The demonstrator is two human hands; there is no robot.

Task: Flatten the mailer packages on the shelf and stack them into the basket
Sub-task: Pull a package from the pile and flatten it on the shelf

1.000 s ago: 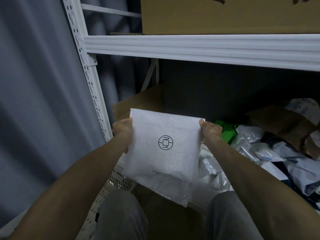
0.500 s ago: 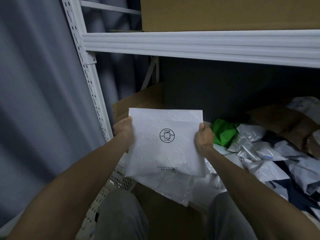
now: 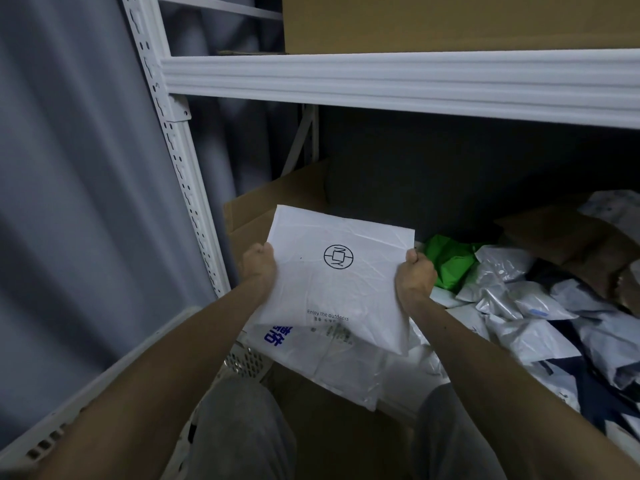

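Observation:
I hold a flat white mailer with a round black logo and the words "Enjoy the outdoors" in front of me. My left hand grips its left edge and my right hand grips its right edge. Just below it lies a flattened white mailer with blue print, over the white perforated basket at the shelf's left end. A heap of crumpled silver and white mailers lies on the shelf to the right, with a green one at its back.
A white shelf beam runs overhead with a cardboard box on it. A white slotted upright stands at left before a grey curtain. Brown cardboard leans behind the mailer, more cardboard sits at right. My knees are below.
The mailer has come lower and tilted flatter towards the basket. My right hand slid down from the top right corner to the mailer's right edge.

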